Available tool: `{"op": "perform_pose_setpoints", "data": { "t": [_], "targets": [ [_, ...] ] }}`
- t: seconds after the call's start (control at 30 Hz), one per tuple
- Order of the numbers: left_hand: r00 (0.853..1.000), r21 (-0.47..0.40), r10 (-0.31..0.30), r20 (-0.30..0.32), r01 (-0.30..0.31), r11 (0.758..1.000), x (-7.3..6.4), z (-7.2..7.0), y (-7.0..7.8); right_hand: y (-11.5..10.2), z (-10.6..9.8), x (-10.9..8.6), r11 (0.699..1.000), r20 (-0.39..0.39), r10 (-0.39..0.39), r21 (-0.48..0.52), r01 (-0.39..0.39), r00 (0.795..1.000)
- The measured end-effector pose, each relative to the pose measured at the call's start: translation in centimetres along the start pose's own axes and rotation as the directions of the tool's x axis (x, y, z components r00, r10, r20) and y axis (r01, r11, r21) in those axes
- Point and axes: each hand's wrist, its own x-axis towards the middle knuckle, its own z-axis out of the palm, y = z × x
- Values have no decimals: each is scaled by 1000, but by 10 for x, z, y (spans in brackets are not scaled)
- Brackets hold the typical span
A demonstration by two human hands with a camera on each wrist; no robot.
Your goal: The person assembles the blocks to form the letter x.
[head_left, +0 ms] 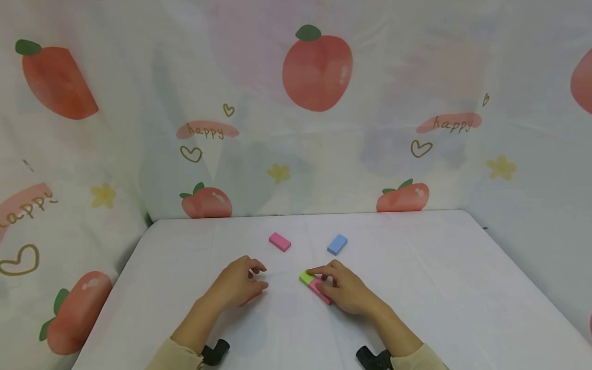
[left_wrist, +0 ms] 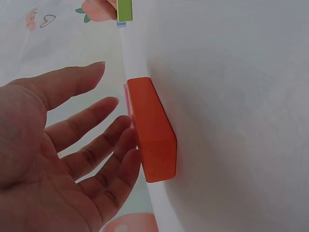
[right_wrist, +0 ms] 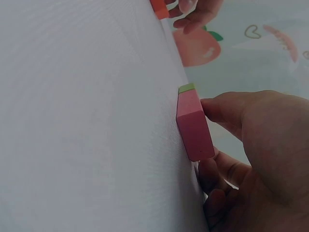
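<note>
My left hand hovers by an orange block, fingers loosely bent and apart from the thumb. In the left wrist view its lower fingertips come close to the block's side; whether they touch cannot be told. In the head view this hand covers most of that block. To the right, a lime-green block and a pink block lie end to end in a slanted row. My right hand holds the pink block between thumb and fingers, while its index finger reaches over the green one.
Farther back on the white-covered table lie another pink block and a blue block, apart from each other. A cloth backdrop printed with fruit rises behind the table. Dark wrist cameras sit under both forearms.
</note>
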Motion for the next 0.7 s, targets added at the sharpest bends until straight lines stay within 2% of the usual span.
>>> {"op": "perform_pose_setpoints", "data": {
  "t": [0.43,0.7],
  "targets": [
    [1000,6,13,-13,-13,1000,-8,-1,-10,-2,-1,1,999,5,36,0,-36,999],
    [1000,4,-6,-9,6,1000,-12,-3,-14,-2,0,1,999,3,44,2,-44,999]
  ]
}}
